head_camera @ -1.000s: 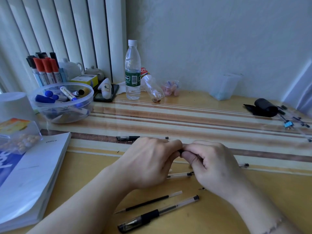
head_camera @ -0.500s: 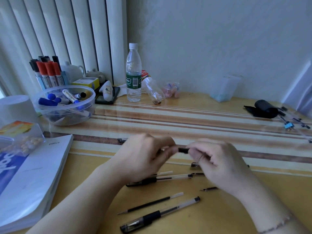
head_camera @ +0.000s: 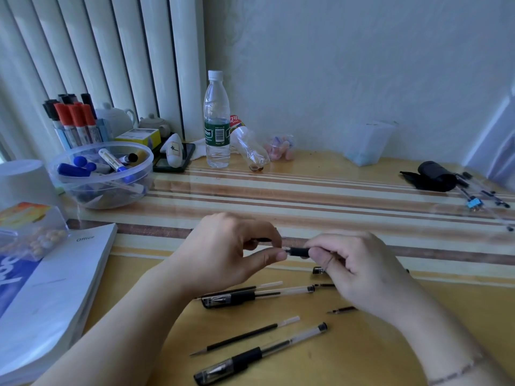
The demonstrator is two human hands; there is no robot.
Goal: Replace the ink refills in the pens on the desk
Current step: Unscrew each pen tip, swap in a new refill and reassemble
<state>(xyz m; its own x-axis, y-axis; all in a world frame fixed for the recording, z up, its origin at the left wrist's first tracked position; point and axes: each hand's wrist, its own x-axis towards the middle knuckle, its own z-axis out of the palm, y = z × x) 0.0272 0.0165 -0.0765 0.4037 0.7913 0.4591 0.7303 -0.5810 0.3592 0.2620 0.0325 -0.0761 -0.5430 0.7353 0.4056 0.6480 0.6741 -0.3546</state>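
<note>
I am seeing both hands held just above the tabletop (head_camera: 362, 344). The right hand (head_camera: 359, 270) is gripping a black pen piece (head_camera: 298, 251) in curled fingers, and the left hand (head_camera: 223, 254) is pinching its near end. Two capped pens (head_camera: 259, 356) and a loose refill (head_camera: 245, 335) are lying nearer me.

My right hand (head_camera: 359, 270) covers most of the pen (head_camera: 298, 251) it holds; I see only the black grip section. My left hand (head_camera: 225, 254) hides whatever its fingers pinch. The book (head_camera: 53, 296) runs off the left edge. Small parts (head_camera: 485, 197) at far right are too small to identify.
</note>
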